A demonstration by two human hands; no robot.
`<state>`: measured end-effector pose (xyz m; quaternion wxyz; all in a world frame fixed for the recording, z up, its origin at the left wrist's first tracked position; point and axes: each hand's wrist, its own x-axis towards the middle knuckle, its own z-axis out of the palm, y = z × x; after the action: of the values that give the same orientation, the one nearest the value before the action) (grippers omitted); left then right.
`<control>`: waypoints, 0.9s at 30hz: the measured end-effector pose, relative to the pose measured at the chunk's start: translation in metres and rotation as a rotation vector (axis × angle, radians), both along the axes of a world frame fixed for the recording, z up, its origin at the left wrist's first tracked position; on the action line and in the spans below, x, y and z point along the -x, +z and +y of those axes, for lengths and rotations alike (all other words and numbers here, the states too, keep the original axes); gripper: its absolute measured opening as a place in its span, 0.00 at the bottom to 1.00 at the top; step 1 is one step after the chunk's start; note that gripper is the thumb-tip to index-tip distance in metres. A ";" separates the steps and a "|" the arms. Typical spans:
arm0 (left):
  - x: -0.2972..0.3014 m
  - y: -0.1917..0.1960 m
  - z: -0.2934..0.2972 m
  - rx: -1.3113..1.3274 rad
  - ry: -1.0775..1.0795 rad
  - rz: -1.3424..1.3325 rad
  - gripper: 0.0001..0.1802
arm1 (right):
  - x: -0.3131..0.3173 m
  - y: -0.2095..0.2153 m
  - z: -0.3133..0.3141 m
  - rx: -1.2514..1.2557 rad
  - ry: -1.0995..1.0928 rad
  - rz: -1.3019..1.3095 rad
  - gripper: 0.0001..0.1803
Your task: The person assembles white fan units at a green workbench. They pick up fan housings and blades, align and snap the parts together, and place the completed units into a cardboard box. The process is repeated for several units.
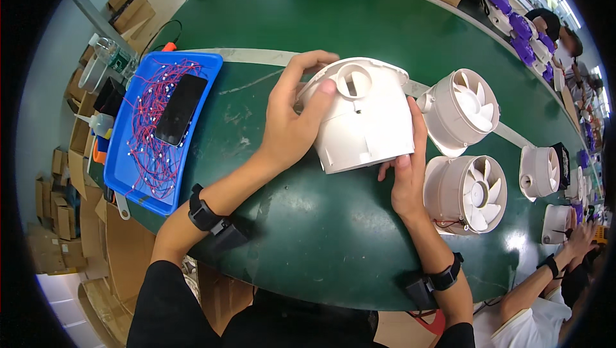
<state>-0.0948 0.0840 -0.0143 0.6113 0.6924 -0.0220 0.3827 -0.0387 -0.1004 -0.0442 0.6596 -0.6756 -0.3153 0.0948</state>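
Note:
Both my hands hold a white plastic fan housing [362, 117] just above the green table [308, 219]. My left hand [292, 123] grips its left side, thumb on the round opening at its top. My right hand [405, 168] clasps its right lower edge. The housing is tilted, its closed side toward me. To its right lie two white round fans with visible blades, one farther [463, 110] and one nearer [468, 194].
A blue tray [122, 174] at the left holds several red wires and a black phone [181, 109]. More white fan parts [538, 171] lie at the right, where another person's hand [581, 239] works. Cardboard boxes stand at the far edge and on the floor at the left.

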 end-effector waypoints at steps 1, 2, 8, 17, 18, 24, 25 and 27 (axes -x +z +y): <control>0.000 0.001 -0.001 -0.008 -0.007 -0.024 0.17 | 0.000 0.000 0.000 0.002 0.000 0.007 0.56; 0.000 0.002 -0.001 -0.079 -0.003 -0.016 0.19 | 0.000 0.000 0.000 0.003 0.000 0.014 0.56; 0.006 0.008 -0.002 -0.090 -0.050 0.106 0.25 | 0.000 -0.002 -0.002 -0.121 0.029 0.033 0.46; 0.007 0.010 -0.003 0.067 -0.106 0.101 0.20 | -0.002 -0.005 -0.001 -0.122 0.005 0.043 0.49; 0.007 0.011 -0.002 0.060 -0.099 0.109 0.19 | -0.001 -0.003 -0.001 -0.121 0.013 0.034 0.49; 0.006 0.009 -0.002 0.060 -0.079 0.075 0.17 | -0.001 -0.004 -0.001 -0.115 0.008 0.005 0.50; 0.006 0.009 -0.002 0.054 -0.078 0.057 0.17 | -0.001 -0.004 -0.002 -0.105 0.022 0.011 0.49; 0.007 0.009 -0.003 0.018 -0.055 0.082 0.17 | -0.002 -0.003 -0.004 -0.082 0.047 0.025 0.49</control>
<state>-0.1014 0.0812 -0.0054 0.6282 0.7010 -0.0126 0.3372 -0.0368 -0.1048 -0.0476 0.6882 -0.6393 -0.3264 0.1056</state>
